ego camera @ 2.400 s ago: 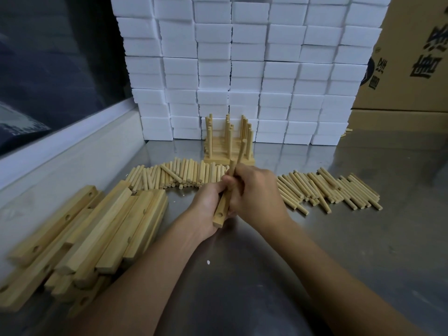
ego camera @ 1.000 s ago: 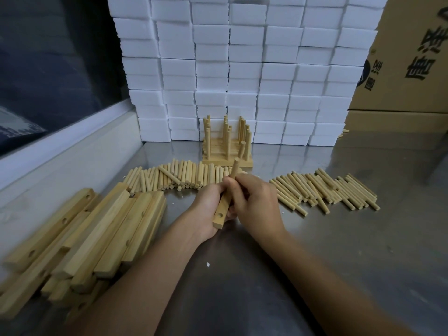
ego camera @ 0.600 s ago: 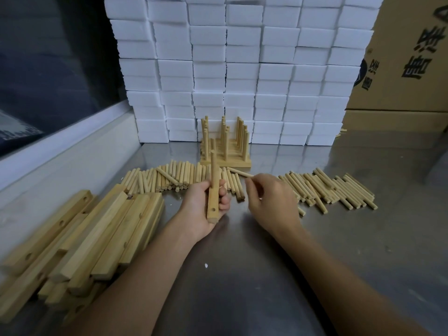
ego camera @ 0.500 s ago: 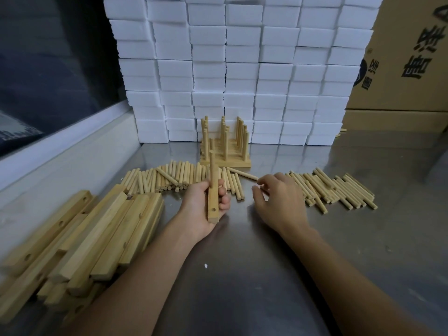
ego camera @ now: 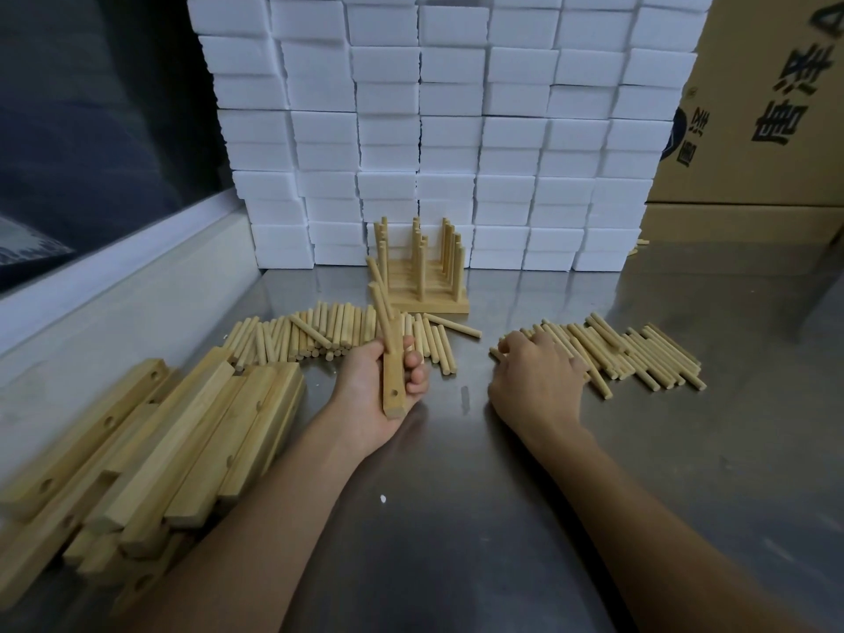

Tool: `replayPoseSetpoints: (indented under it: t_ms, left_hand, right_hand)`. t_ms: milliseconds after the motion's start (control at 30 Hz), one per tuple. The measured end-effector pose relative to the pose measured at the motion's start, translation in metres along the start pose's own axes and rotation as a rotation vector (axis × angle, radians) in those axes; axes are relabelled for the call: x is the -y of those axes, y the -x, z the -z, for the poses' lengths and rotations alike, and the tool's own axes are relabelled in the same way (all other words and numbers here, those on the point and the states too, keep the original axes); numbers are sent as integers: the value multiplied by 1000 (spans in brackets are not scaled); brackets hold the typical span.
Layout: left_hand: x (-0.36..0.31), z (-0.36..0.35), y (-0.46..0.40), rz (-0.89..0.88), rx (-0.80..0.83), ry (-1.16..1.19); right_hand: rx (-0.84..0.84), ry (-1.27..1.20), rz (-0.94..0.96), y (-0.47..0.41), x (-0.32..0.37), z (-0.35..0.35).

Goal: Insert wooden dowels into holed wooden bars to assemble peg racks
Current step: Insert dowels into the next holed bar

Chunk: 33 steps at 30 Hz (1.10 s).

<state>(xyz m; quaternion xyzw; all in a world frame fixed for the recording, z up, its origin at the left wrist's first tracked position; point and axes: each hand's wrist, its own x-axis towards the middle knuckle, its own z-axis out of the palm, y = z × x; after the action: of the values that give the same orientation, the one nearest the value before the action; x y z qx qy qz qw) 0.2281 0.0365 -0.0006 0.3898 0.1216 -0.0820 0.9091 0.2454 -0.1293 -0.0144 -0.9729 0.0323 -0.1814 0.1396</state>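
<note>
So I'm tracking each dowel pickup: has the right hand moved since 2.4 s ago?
Yes. The right hand has left the bar in the left hand and gone right, onto the right dowel pile.

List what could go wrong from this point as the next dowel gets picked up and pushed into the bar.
1. The right hand lies on the right dowel pile; loose dowels could roll across the metal table.
2. The left hand grips the bar with dowels standing tilted in it; pushing in another could jam or loosen them.
</note>
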Motion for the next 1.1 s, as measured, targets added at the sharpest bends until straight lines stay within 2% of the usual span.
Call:
replayPoseSetpoints:
  t_ms: [167, 333, 533, 700, 967, 1100]
  left_hand:
    - [0, 1, -2, -13, 9, -13]
    - [1, 3, -3, -16, 24, -8]
    - [2, 5, -5, -19, 24, 8]
    - [2, 6, -7, -20, 31, 3]
    - [4, 6, -6, -78, 5, 25]
    - [5, 2, -4, -156, -54, 46]
  right_hand:
    - [5, 9, 38, -2, 2, -1]
    - [84, 47, 79, -1, 4, -2]
    - [66, -230, 224, 6, 13, -2]
    - [-111, -320, 298, 10, 13, 1]
    - [-173, -498, 310, 12, 10, 4]
    - [-149, -739, 253, 13, 17, 3]
